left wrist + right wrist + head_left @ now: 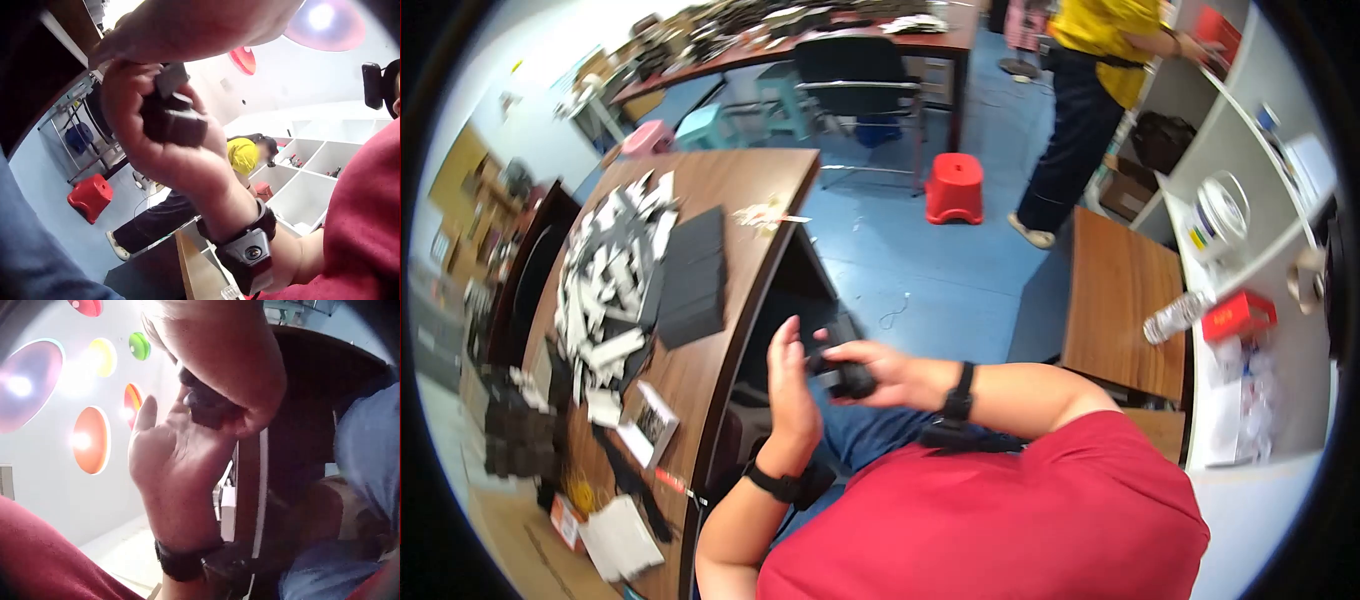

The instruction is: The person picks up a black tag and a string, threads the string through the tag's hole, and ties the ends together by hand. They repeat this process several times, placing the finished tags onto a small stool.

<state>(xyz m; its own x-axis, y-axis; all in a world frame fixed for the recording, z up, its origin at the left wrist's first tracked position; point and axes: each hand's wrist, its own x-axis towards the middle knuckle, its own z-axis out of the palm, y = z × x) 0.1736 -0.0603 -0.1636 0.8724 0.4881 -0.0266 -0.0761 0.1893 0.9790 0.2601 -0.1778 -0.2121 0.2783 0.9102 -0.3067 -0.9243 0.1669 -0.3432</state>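
Note:
My right hand grips a small black object with blocky parts; its kind is unclear. In the left wrist view, the fingers curl round this dark object, and a grey flat piece shows at its top. Beside it my left hand is held upright, fingers straight and palm turned toward the object. The right wrist view shows the open left palm behind the object. Both hands are above the lap, just off the table edge.
At the left, a brown table bears a heap of grey and white strips, black sheets and a small white box. A red stool stands ahead. A person in yellow stands by white shelves at the right.

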